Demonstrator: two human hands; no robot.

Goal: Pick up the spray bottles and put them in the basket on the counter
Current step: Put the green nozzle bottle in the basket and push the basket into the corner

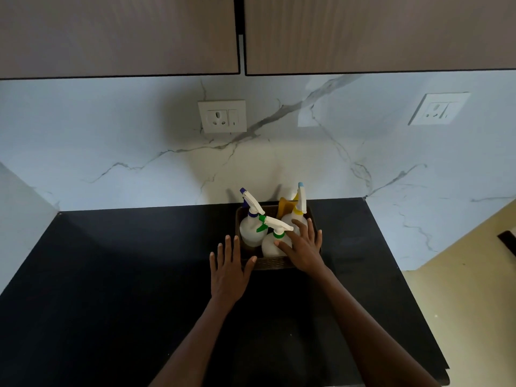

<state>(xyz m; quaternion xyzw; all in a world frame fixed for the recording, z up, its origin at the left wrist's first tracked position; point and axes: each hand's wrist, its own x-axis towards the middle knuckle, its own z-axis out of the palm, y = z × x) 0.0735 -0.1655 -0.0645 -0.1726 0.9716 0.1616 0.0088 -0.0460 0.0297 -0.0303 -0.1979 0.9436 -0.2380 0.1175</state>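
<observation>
A dark woven basket (275, 263) stands on the black counter near the back wall. Three white spray bottles stand upright inside it: one with a blue collar (249, 223) at the left, one with a green trigger (272, 241) in front, one with a yellow collar (296, 212) at the back right. My right hand (303, 245) lies open over the basket's right side, fingers spread, its thumb against the green bottle. My left hand (227, 270) rests flat and open on the counter, its thumb at the basket's front left corner.
The black counter (125, 289) ends at a marble backsplash with two wall sockets (222, 116). Wooden upper cabinets (120, 34) hang overhead. An orange-yellow item (284, 205) stands in the basket's back. The counter's right edge drops to a beige floor (469, 303).
</observation>
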